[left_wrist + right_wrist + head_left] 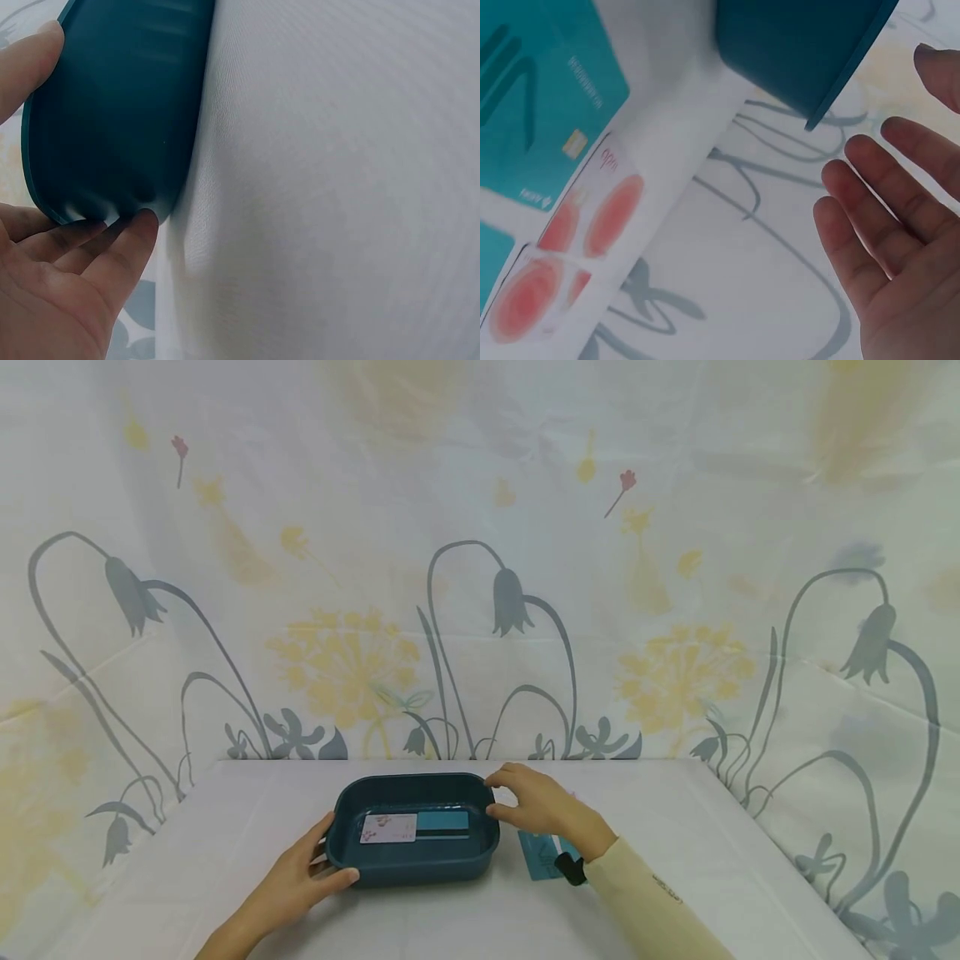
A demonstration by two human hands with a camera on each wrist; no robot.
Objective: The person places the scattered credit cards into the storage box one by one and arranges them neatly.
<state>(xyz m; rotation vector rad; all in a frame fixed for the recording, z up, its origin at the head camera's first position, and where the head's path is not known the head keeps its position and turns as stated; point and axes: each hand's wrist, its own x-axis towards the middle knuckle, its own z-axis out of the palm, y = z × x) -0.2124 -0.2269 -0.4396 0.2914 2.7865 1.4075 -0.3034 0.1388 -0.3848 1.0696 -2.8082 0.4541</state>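
Observation:
A dark teal plastic basin (420,873) sits on the white table in the head view. Inside it lie a white card with a flower print (387,828) and a blue card with a dark stripe (442,825), end to end. My left hand (288,881) holds the basin's left end, thumb near the front rim and fingertips on the end wall, as the left wrist view shows. At the right end is my right hand (536,802), fingers spread. In the right wrist view its fingertips stand slightly apart from the basin wall (795,52).
On the table below my right wrist lie several cards, among them a teal card with a chip (547,97) and a white card with red ovals (600,210). A small black piece (570,868) sits by that wrist. Behind the table hangs a flower-printed cloth (480,568).

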